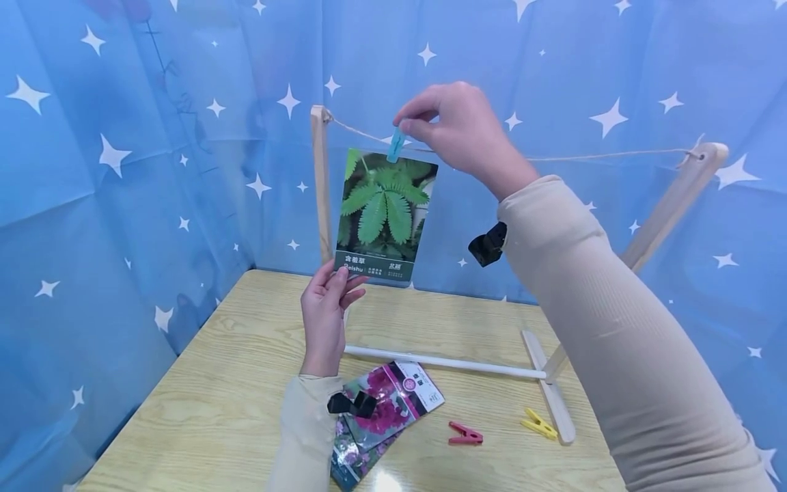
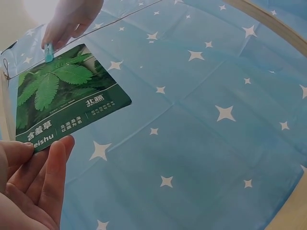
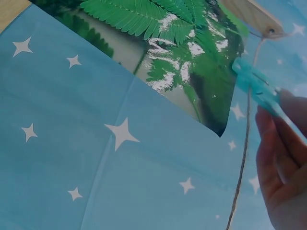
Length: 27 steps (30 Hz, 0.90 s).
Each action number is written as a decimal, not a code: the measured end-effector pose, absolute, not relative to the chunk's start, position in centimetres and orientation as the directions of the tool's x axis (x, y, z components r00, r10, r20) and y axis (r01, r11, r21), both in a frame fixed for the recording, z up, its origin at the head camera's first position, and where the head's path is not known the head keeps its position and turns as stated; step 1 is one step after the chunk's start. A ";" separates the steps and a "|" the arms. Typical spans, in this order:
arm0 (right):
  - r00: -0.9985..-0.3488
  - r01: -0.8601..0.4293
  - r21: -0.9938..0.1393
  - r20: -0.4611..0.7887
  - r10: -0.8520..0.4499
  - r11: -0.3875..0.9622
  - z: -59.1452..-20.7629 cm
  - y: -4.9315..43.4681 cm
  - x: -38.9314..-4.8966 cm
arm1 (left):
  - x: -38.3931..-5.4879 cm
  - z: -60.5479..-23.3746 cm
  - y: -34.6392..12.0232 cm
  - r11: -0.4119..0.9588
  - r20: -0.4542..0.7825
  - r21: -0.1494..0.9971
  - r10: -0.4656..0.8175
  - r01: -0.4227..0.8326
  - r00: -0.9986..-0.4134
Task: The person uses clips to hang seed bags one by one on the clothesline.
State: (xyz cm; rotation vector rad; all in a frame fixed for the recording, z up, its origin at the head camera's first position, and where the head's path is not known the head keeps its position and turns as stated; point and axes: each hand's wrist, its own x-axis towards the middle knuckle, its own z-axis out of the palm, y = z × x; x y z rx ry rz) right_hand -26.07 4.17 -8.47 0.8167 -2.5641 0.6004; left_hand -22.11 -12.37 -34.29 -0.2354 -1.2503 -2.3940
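A seed packet [image 1: 386, 212] with a green fern-like leaf picture hangs upright just below a thin string [image 1: 590, 157]. My left hand [image 1: 326, 314] pinches its lower left corner between thumb and fingers, as the left wrist view also shows. At the packet's top edge, my right hand [image 1: 461, 130] pinches a light blue clothespin [image 1: 396, 145]. In the right wrist view the clothespin [image 3: 256, 86] lies across the string, its tip overlapping the packet's edge [image 3: 211, 110]. The string runs between two wooden posts, the left post [image 1: 321, 184] and the right post [image 1: 670, 205].
Two flower seed packets [image 1: 384, 410] overlap on the wooden table [image 1: 203, 383]. To their right lie a red clothespin [image 1: 465, 434] and a yellow clothespin [image 1: 540, 424]. A white rod [image 1: 443, 360] joins the stand low down. Behind hangs a blue star-patterned curtain [image 1: 215, 157].
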 end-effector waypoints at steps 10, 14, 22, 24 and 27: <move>-0.742 -0.633 -0.252 0.465 -0.483 0.732 -8.7 4.2 -26.3 | -22.4 -34.3 -12.2 -0.512 0.349 0.736 -0.273 0.442 -0.897; -0.731 -0.653 -0.225 0.439 -0.523 0.723 -9.0 4.1 -26.4 | -22.4 -34.5 -12.3 -0.510 0.338 0.743 -0.272 0.433 -0.901; -0.717 -0.669 -0.215 0.437 -0.543 0.711 -9.1 4.0 -26.2 | -22.4 -34.7 -12.8 -0.516 0.336 0.734 -0.289 0.441 -0.897; -0.721 -0.667 -0.227 0.437 -0.538 0.709 -9.1 4.0 -26.1 | -22.5 -34.6 -13.0 -0.501 0.346 0.742 -0.284 0.446 -0.894; -0.723 -0.667 -0.238 0.435 -0.536 0.706 -9.2 4.1 -26.1 | -22.5 -34.5 -13.2 -0.476 0.363 0.755 -0.270 0.451 -0.892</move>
